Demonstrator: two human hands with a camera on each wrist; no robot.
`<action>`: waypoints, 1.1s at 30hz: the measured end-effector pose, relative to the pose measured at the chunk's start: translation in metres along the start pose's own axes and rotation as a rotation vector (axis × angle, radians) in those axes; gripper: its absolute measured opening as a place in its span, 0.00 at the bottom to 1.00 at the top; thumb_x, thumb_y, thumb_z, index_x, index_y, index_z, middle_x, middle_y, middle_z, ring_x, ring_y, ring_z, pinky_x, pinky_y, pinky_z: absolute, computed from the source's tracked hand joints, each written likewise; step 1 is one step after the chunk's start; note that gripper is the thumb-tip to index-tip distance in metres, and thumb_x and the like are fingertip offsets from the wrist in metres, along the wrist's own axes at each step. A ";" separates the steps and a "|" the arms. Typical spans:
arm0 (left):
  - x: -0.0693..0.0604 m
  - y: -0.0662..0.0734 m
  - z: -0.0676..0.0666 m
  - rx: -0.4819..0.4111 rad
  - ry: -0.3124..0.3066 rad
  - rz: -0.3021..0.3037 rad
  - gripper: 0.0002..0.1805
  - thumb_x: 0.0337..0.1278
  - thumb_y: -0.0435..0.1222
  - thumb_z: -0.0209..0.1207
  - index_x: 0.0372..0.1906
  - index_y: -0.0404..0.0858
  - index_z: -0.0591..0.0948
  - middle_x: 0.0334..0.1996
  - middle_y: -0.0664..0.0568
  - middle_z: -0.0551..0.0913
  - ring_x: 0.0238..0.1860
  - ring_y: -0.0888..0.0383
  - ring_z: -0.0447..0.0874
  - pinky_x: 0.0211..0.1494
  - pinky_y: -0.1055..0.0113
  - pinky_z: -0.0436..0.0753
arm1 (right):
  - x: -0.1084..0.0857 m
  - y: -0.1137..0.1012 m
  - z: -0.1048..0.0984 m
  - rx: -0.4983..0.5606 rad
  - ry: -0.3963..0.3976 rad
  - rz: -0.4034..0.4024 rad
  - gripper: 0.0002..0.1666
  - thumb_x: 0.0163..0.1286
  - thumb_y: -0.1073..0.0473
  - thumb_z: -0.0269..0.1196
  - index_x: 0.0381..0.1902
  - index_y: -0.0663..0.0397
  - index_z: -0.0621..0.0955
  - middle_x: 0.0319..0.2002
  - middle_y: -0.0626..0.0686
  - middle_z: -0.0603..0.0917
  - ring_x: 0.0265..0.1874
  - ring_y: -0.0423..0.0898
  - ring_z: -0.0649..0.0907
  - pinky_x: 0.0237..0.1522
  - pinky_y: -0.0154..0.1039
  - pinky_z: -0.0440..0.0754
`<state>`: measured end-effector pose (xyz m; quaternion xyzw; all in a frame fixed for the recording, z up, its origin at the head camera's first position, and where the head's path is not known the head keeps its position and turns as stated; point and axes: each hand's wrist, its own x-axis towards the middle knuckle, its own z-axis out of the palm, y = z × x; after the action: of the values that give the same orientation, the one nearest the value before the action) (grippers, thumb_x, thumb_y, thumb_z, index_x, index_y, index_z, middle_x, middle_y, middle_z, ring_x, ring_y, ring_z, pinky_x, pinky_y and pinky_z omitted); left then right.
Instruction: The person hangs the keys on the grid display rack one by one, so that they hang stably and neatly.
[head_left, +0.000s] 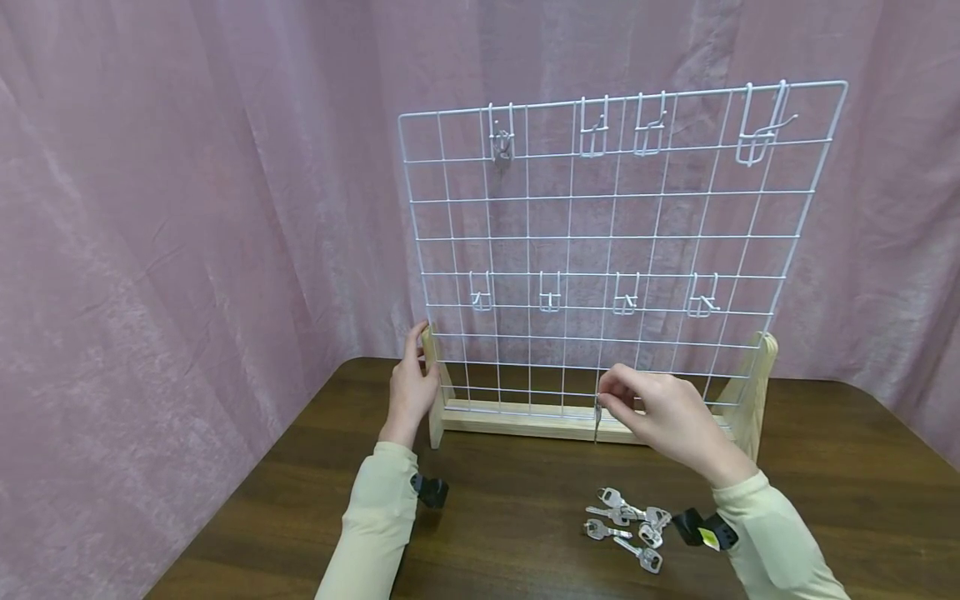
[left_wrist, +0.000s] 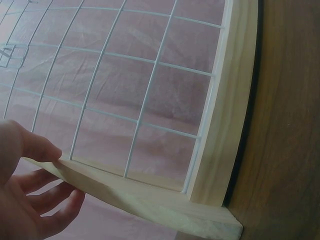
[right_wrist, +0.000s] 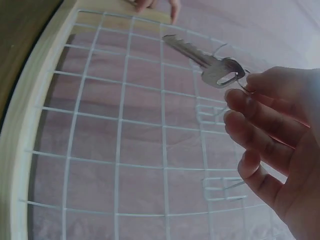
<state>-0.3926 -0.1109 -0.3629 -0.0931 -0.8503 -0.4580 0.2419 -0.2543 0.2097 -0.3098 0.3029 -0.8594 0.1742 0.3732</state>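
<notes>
Facing the hooked rack (head_left: 567, 238), the right hand (head_left: 663, 415) holds a key (right_wrist: 207, 65).

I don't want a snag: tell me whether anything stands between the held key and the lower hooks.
Nothing visible does. The right hand holds the key in front of the white grid, below the lower hooks, which are bare.

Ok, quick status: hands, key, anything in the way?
Left hand gripping stand. Right hand pinching key by its ring. Key hangs before the grid. Nothing seen blocking it; loose keys on table.
</notes>
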 end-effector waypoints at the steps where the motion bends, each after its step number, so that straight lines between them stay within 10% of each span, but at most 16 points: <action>1: 0.000 0.000 0.000 0.001 0.000 0.000 0.36 0.61 0.28 0.54 0.71 0.56 0.59 0.56 0.34 0.80 0.49 0.40 0.83 0.43 0.49 0.83 | 0.000 -0.002 -0.002 0.004 0.016 -0.012 0.12 0.56 0.65 0.69 0.31 0.42 0.79 0.22 0.34 0.80 0.23 0.25 0.75 0.26 0.30 0.77; 33: -0.002 0.003 -0.001 -0.011 -0.006 -0.005 0.36 0.62 0.28 0.53 0.72 0.55 0.59 0.58 0.33 0.78 0.50 0.39 0.83 0.43 0.48 0.84 | 0.021 -0.007 -0.037 -0.020 0.183 -0.102 0.15 0.53 0.75 0.67 0.37 0.55 0.83 0.30 0.47 0.87 0.22 0.32 0.75 0.26 0.23 0.72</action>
<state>-0.3891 -0.1102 -0.3613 -0.0936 -0.8487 -0.4632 0.2375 -0.2410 0.2157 -0.2696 0.3252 -0.8069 0.1733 0.4617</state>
